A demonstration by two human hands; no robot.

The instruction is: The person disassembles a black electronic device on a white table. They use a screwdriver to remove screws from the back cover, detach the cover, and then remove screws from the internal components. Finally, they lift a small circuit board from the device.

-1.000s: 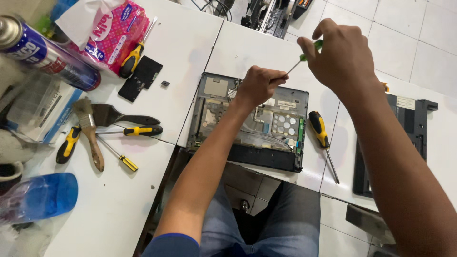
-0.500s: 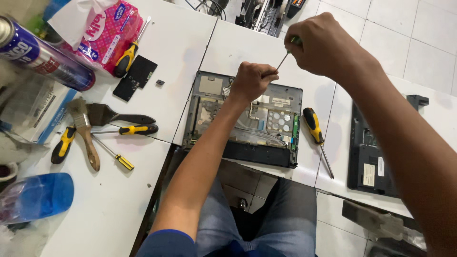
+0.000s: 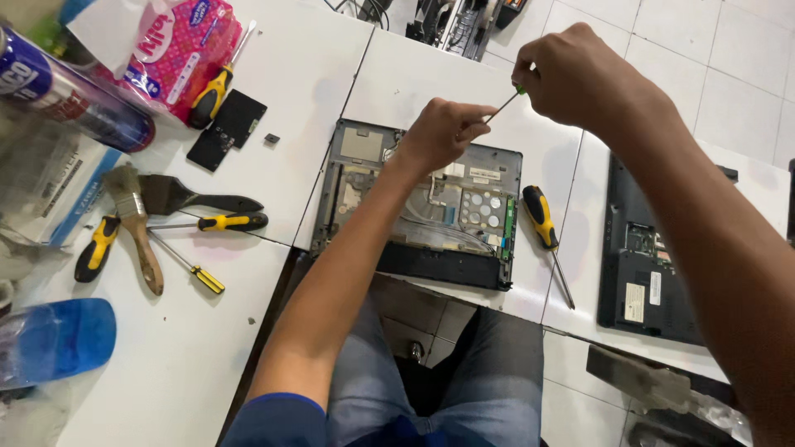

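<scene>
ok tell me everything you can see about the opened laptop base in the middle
The laptop base is a dark grey, plastic-looking shell lying flat on the white table, cover off. Inside show a pale circuit board, thin wires, a patch of round holes and a green strip at its right edge. A black bar runs along its near edge, which overhangs the table. The left hand is over its top part, fingers pinching the tip of a thin screwdriver held by the right hand.

Both hands [image 3: 443,132] [image 3: 580,79] raised, fingers pinched.

The thin green-handled screwdriver [image 3: 507,101] is being largely hidden by both fists; the blue plastic bottle [image 3: 51,341] is being cropped.
</scene>
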